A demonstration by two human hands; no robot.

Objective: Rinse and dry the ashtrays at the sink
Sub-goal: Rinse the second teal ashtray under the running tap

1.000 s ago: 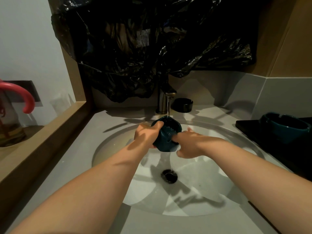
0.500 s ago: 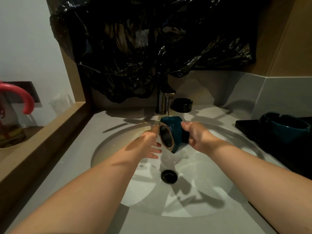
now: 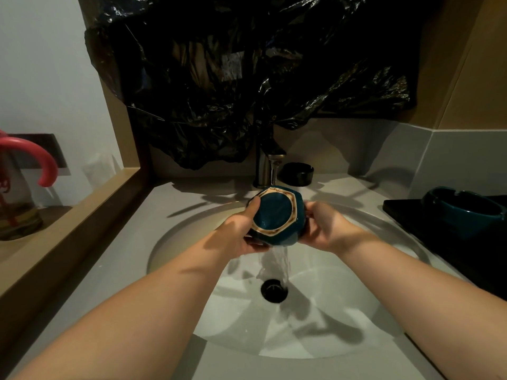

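Teal ashtray [image 3: 274, 215] is hanging over the basin [image 3: 181, 253], directly under the faucet [image 3: 264, 167], tipped so its underside is facing the camera: a teal base with a tan hexagonal ring around it. Both hands are clamping it, one per side. Left hand [image 3: 241, 231] is gripping the left edge, thumb lying up along the rim of the base, fingers wrapping underneath. Right hand [image 3: 322, 229] is gripping the right side, fingers curling behind it and mostly hidden. Hands are sitting apart, with only the ashtray between them. Stream [image 3: 274, 172] is coming off the spout onto the top edge; water is sheeting off the lower edge and falling just beside the drain [image 3: 274, 290]. Black ashtray [image 3: 297, 174] is sitting on the counter [image 3: 109, 283] just right of the faucet, behind the hands. Second teal ashtray [image 3: 463, 207] is sitting upright on a black tray [image 3: 406, 212] at the right edge, well apart from the basin. Black plastic sheet [image 3: 247, 78] is hanging over the wall above the faucet, its lower folds drooping to the faucet top. A wooden ledge [image 3: 68, 215] is running along the left side, with a pink hook [image 3: 41, 165] showing over it at the far left.
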